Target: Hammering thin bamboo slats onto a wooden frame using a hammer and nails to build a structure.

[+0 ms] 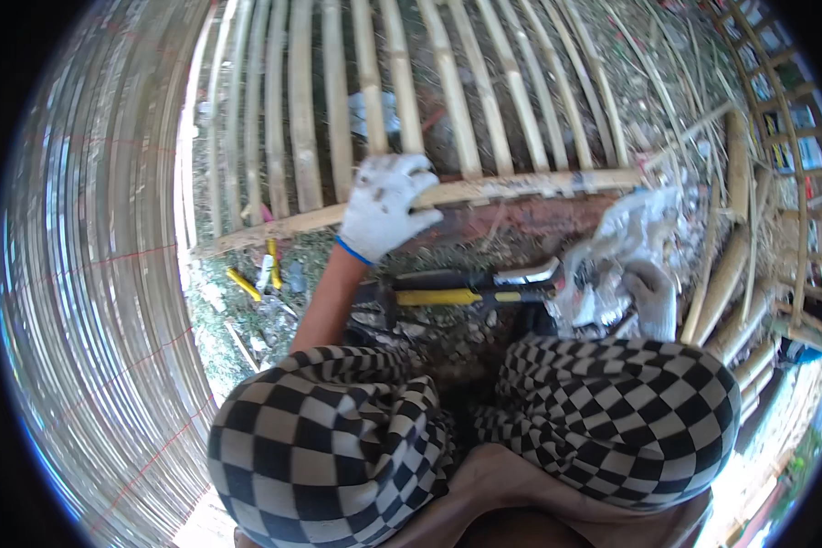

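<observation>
My left hand [381, 208], in a white glove with a blue cuff, is closed over a bamboo crosspiece [493, 190]. The thumb lies on the near side and the fingers on the far side, by the ends of the bamboo slats [397, 91]. At the right, my right hand [653, 300], also gloved in white, reaches into a crumpled clear plastic bag [603, 251]. Its fingers look curled; whatever they hold is hidden. Between my hands, a hammer with a yellow and black handle [438, 298] lies on the ground in front of my knees.
On the left stands a tall wall of thin slats [100, 274]. Yellow-handled pliers [244, 284] lie on the dirt beside it. Bamboo poles [731, 283] are stacked at the right, near a lattice [799, 155]. A tool with a pale, curved end [527, 273] rests beyond the hammer.
</observation>
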Motion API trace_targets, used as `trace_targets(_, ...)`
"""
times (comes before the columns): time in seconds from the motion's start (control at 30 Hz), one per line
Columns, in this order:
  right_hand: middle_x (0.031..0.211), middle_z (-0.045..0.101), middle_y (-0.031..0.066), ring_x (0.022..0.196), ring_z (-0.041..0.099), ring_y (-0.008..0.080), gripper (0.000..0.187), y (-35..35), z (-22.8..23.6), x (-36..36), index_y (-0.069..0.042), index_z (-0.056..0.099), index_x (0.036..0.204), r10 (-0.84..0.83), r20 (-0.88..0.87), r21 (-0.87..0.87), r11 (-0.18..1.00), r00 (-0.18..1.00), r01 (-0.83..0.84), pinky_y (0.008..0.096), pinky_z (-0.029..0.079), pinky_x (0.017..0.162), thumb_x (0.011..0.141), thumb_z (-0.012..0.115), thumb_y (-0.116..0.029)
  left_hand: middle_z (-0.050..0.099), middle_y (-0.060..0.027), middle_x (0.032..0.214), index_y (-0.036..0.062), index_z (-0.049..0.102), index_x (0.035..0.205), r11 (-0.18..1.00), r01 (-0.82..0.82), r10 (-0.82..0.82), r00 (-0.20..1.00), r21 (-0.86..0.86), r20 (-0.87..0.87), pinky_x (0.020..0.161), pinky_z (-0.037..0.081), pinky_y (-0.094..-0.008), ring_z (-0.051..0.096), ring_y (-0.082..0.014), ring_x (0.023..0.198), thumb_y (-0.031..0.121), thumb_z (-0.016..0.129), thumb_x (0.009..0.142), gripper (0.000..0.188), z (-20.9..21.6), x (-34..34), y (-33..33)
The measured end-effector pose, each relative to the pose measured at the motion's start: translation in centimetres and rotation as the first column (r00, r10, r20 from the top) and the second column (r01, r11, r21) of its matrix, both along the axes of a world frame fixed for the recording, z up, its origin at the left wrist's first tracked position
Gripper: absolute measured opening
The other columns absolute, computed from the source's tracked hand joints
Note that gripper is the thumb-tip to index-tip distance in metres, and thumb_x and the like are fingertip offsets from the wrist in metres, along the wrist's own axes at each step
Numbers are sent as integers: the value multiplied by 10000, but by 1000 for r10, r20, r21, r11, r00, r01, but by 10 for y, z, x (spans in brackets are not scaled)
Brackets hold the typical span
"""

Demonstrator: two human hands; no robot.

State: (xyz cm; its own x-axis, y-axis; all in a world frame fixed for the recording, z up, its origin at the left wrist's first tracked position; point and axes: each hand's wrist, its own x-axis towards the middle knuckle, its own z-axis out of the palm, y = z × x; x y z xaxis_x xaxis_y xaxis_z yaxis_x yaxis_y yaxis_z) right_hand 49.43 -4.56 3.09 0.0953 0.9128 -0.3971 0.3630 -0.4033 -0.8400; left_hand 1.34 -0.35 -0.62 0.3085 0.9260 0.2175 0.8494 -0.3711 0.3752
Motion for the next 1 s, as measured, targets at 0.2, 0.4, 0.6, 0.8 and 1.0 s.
trace_targets(0.2,936,778,106,760,747,167,202,-2,-23,9,75,751,1191,-91,-66,2,996,994,91,282,612,710,1029,702,-34,654,-45,1299,152,753,1174,1000,7,-8,1000,13,6,1092,454,-497,616,-325,1225,334,940,711,532,2,-2,2)
trace_targets(0.4,955,787,104,756,749,153,213,-8,-26,5,76,757,1195,-96,-39,-6,995,995,96,265,605,701,1021,721,-42,651,-39,1314,176,744,1202,997,12,-16,998,79,53,1112,458,-503,613,-327,1252,337,944,707,558,-13,1,2)
trace_targets(0.6,1014,805,127,858,741,139,187,-3,-9,-27,76,765,1154,-22,-118,3,1000,993,23,278,584,762,1005,705,-20,676,-66,1282,170,765,1183,987,-76,75,997,140,13,1115,443,-478,619,-327,1244,397,952,695,570,13,2,-5)
trace_targets(0.8,905,756,128,780,734,183,86,-1,15,-117,54,744,1050,125,-534,-155,958,836,-242,298,585,717,979,702,28,749,-102,1153,50,764,1278,887,176,246,603,-427,759,912,582,-333,727,-202,1006,78,906,833,468,47,79,-71)
trace_targets(1.0,831,733,133,741,725,223,130,-26,-22,-172,43,718,1098,-83,-796,-333,887,600,-319,316,580,692,998,724,-38,734,-94,1198,-35,771,1204,710,371,594,141,-599,792,930,591,-304,714,-150,1060,-32,805,915,291,14,93,-105)
